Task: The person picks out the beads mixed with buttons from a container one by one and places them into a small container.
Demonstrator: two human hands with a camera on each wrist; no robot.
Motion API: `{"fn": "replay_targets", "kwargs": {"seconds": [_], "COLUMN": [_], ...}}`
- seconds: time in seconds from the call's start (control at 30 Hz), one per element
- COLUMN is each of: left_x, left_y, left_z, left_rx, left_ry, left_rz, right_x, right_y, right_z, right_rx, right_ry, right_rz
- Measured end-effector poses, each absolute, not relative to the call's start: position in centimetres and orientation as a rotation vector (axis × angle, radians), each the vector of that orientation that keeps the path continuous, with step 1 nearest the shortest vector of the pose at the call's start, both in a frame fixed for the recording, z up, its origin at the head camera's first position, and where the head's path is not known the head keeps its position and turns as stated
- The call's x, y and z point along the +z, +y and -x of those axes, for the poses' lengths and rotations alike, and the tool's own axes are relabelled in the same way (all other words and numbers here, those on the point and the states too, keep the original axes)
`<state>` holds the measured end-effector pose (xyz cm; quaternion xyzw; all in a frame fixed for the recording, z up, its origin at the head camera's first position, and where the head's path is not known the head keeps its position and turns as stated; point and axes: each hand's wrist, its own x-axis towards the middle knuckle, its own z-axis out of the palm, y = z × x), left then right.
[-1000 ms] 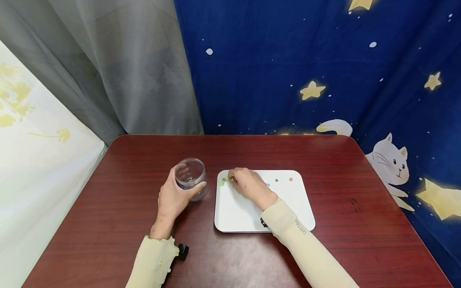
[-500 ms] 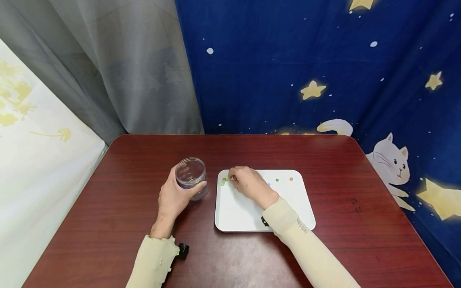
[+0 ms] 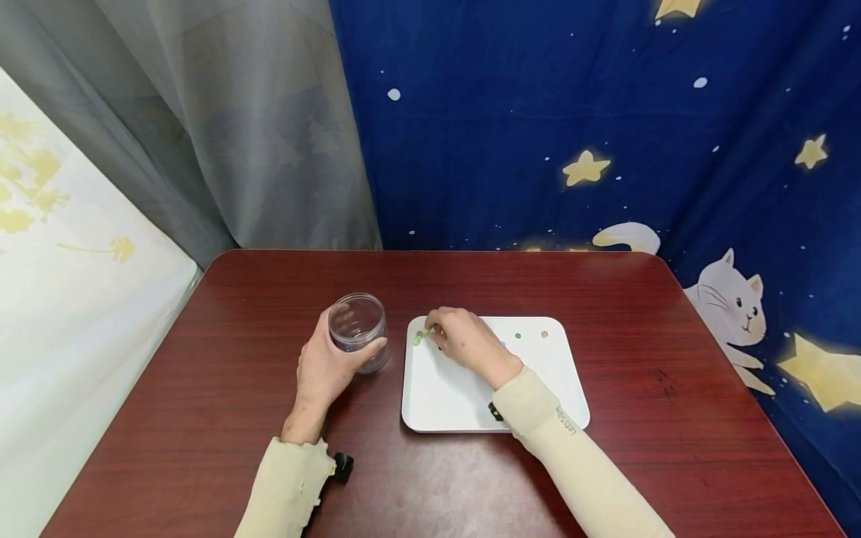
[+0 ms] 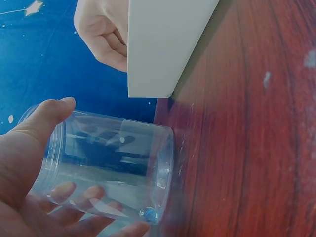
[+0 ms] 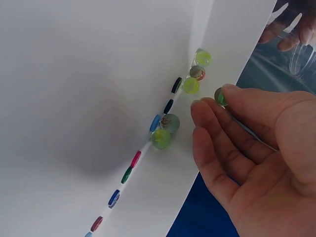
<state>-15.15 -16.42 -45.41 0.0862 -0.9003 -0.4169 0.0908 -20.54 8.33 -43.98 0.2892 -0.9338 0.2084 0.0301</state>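
My left hand [image 3: 326,368] grips a clear plastic jar [image 3: 356,340] that stands upright on the table, left of the white tray [image 3: 457,403]. In the left wrist view a blue marble [image 4: 149,214] sits at the jar's bottom. Over the tray's far left part, my right hand [image 3: 464,340] pinches a dark green marble [image 5: 220,97] between thumb and index finger, as the right wrist view shows. Close by, several glass marbles lie along the tray's edge, among them a yellow-green marble [image 5: 161,139] touching a greyish marble [image 5: 170,123].
Small flat coloured discs, one of them blue [image 5: 113,198], line the far side of the tray in a row. The dark red wooden table [image 3: 222,359] extends around it. A blue star-patterned curtain [image 3: 484,149] and a grey curtain [image 3: 269,134] hang behind.
The right hand has lifted very slightly at the tray's far left part, its fingertips a little higher. My left hand and the jar keep their place.
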Motion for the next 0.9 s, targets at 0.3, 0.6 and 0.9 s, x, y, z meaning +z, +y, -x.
{"fn": "replay_targets", "kwargs": {"seconds": [0.3,0.6,0.9], "left_x": [-45.43,-45.58,-45.54], "left_y": [-16.35,-16.45,-16.39], "left_z": [15.24,15.15,15.19], "left_rx": [-1.233,-1.235,-1.220], "left_ry": [-2.675,-2.682,-2.686], "left_rz": [-0.248,-0.250,-0.257], "right_x": [-43.82,-43.85,-43.84], "right_y": [8.46,8.39,8.36], "right_z": [20.56,20.66,20.79], "right_rx": [0.675,0.716,0.735], "right_ry": [-2.852,-2.838,-2.810], "right_rz": [-0.873,-0.881,-0.864]}}
